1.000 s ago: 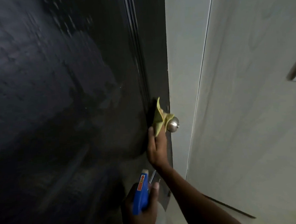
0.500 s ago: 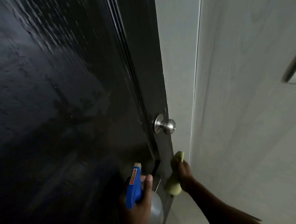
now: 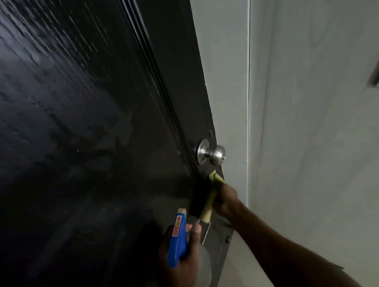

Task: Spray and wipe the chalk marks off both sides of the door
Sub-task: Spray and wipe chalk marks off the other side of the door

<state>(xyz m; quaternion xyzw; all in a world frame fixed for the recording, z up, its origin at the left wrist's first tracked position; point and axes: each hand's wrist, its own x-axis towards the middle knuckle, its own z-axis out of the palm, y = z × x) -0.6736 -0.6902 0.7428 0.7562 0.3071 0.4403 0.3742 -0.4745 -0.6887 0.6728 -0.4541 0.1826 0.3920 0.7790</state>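
1. Your right hand (image 3: pixel 226 200) pinches the yellow cloth (image 3: pixel 209 199) against the black door (image 3: pixel 94 127), below the knob (image 3: pixel 217 155) at lower centre.
2. Your left hand (image 3: pixel 180 261) grips the spray bottle (image 3: pixel 177 237) beside it, nozzle up (ready for respraying, probably).

The door (image 3: pixel 83 127) is standing to my left, and the wall (image 3: pixel 316 135) is running along my right. The knob (image 3: pixel 216 155) is sticking out near the door's edge. Just below it, my right hand (image 3: pixel 226 200) is pressing the cloth (image 3: pixel 209 199) against the door. My left hand (image 3: pixel 183 268) is holding the spray bottle (image 3: pixel 177 239) lower down, before the door.
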